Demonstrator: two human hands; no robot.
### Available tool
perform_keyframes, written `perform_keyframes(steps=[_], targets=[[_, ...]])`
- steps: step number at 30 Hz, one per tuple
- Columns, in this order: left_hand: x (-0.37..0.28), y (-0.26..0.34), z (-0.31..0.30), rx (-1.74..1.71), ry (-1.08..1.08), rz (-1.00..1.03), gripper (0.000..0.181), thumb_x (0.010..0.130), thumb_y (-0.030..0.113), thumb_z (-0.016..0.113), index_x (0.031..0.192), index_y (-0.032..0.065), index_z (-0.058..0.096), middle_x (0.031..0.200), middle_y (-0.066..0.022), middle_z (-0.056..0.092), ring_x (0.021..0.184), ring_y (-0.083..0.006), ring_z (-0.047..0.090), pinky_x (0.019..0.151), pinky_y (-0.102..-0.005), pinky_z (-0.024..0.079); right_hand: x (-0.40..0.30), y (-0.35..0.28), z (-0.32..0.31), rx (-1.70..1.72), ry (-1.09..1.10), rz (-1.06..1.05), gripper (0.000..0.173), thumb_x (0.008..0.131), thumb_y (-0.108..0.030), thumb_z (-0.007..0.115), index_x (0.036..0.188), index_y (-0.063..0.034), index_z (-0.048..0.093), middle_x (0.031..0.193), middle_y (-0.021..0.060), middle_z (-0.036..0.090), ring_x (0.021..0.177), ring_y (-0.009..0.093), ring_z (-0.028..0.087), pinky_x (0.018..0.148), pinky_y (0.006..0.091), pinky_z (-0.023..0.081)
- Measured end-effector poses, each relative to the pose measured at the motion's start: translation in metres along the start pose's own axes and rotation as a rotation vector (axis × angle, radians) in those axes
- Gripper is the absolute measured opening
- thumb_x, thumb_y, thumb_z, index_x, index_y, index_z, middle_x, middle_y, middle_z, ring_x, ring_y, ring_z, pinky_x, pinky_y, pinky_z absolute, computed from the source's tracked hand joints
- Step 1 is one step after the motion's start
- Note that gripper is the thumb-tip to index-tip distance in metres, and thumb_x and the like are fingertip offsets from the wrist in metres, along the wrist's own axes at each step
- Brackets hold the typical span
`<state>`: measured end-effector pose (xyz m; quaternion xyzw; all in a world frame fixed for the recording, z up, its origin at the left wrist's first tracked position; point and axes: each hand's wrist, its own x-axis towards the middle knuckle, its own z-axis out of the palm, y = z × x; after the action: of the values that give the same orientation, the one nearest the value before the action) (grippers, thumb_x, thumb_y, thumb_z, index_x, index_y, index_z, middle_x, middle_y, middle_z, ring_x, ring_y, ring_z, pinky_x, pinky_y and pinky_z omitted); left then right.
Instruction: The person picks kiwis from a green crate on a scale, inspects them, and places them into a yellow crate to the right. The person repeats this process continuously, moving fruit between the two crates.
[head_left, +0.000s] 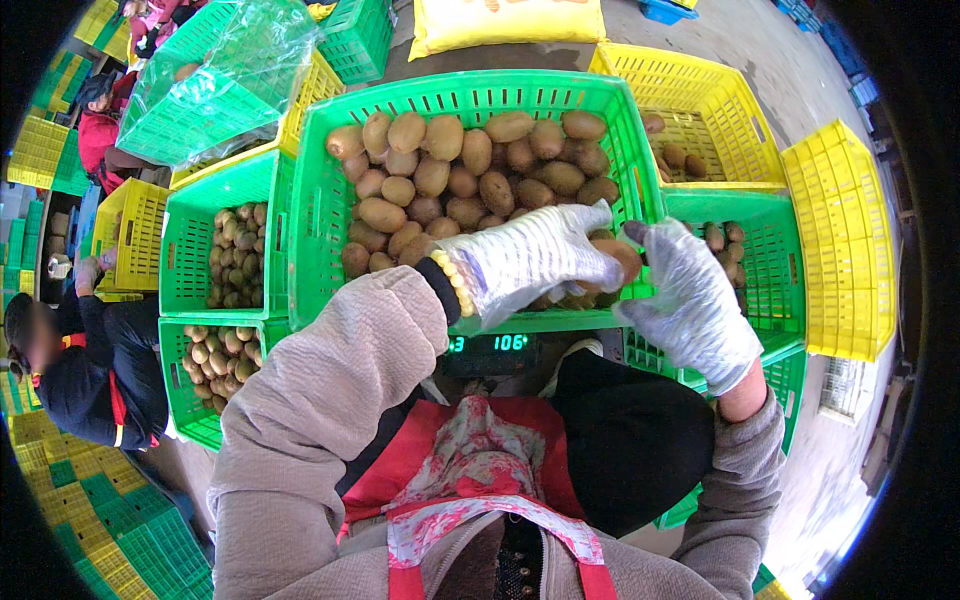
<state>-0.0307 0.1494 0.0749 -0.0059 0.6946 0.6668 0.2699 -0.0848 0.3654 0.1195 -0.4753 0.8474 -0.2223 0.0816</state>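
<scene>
In front of me stands a large green plastic crate (465, 78) holding many brown kiwifruit (431, 178). My left hand (536, 251), in a thin clear plastic glove over a striped one, reaches across the crate's near right part. Its fingers are around a kiwifruit (622, 260). Close by, over the crate's right wall, my right hand (694, 296) is gloved the same way. Thumb and fingers are spread towards that fruit, and I see nothing held in them. Fruit under the left hand is partly hidden.
A scale display (491, 345) with lit digits sits below the crate's near edge. Green crates of kiwifruit (225, 187) stand left; a yellow crate (690, 75) and a green crate (765, 262) flank the right. A yellow sack (510, 26) lies beyond. A person (97, 367) sits at left.
</scene>
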Motion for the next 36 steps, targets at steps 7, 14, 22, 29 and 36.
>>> perform_keyframes(steps=[7, 14, 22, 29, 36], targets=[[0.003, 0.001, 0.006, -0.174, -0.061, 0.105, 0.054, 0.092, 0.037, 0.073, 0.133, 0.0053, 0.056, 0.096, -0.0062, 0.068, 0.083, -0.0157, 0.066, 0.067, -0.0277, 0.053, 0.008, -0.004, 0.004, 0.159, -0.134, 0.11, 0.051, 0.071, -0.015, 0.082, 0.117, 0.0005, 0.066, 0.101, 0.0224, 0.065, 0.102, 0.041, 0.064, 0.091, 0.0445, 0.052], [-0.006, -0.028, -0.044, -0.116, 0.125, 0.107, 0.042, 0.104, 0.035, 0.063, 0.133, 0.0061, 0.062, 0.104, -0.0052, 0.07, 0.09, -0.0141, 0.066, 0.076, -0.031, 0.056, -0.032, 0.035, -0.002, 0.119, 0.17, 0.393, 0.052, 0.07, -0.01, 0.083, 0.119, -0.002, 0.066, 0.107, 0.0158, 0.069, 0.1, 0.033, 0.068, 0.09, 0.038, 0.054], [-0.001, -0.07, -0.06, 0.629, -0.038, -0.212, 0.055, 0.081, 0.033, 0.078, 0.122, -0.0034, 0.069, 0.118, -0.0219, 0.073, 0.115, -0.0319, 0.068, 0.103, -0.0394, 0.05, -0.192, 0.12, 0.005, 0.2, 0.156, 0.84, 0.039, 0.08, -0.014, 0.078, 0.115, -0.0031, 0.064, 0.099, 0.0138, 0.07, 0.089, 0.025, 0.068, 0.082, 0.0359, 0.054], [0.012, -0.089, -0.03, 0.922, -0.106, -0.264, 0.061, 0.07, 0.029, 0.08, 0.123, 0.0016, 0.071, 0.105, -0.0246, 0.074, 0.101, -0.0397, 0.072, 0.089, -0.0458, 0.056, -0.347, 0.19, 0.068, 0.111, -0.102, 1.186, 0.037, 0.076, -0.028, 0.082, 0.095, -0.0034, 0.064, 0.086, 0.0173, 0.069, 0.077, 0.034, 0.066, 0.074, 0.0419, 0.054], [-0.001, -0.073, -0.041, 0.625, -0.04, -0.408, 0.062, 0.071, 0.038, 0.081, 0.119, 0.0001, 0.07, 0.103, -0.0196, 0.074, 0.094, -0.0326, 0.071, 0.084, -0.0412, 0.055, -0.329, 0.183, 0.066, -0.138, -0.1, 1.012, 0.017, 0.08, -0.016, 0.073, 0.086, -0.0034, 0.062, 0.091, 0.0179, 0.066, 0.088, 0.041, 0.064, 0.074, 0.0482, 0.05]])
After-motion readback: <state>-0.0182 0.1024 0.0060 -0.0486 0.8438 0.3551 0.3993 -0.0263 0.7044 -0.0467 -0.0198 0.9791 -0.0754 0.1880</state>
